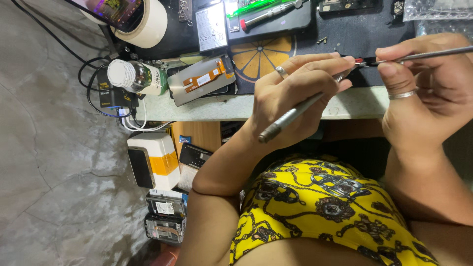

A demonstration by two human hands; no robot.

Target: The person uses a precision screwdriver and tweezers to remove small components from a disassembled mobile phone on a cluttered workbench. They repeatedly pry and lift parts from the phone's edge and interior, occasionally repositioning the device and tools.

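Head view: the left hand (290, 93) has its grip pinched on a knurled metal screwdriver (295, 111); at three o'clock the right hand (423, 93) pinches a slim metal tool (423, 55), tips meeting over the worktop (354, 104); farther at nine o'clock lies a phone screen (202, 81)

Tape roll (148, 24) left of phone battery (212, 25), bottle (137, 77) left of phone screen (202, 81), on workbench (354, 104)

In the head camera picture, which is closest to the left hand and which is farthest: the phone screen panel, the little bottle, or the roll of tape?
From the left hand:
1. Phone screen panel, just left of it on the desk edge.
2. Little bottle, farther left.
3. Roll of tape, farthest, in the upper-left corner.
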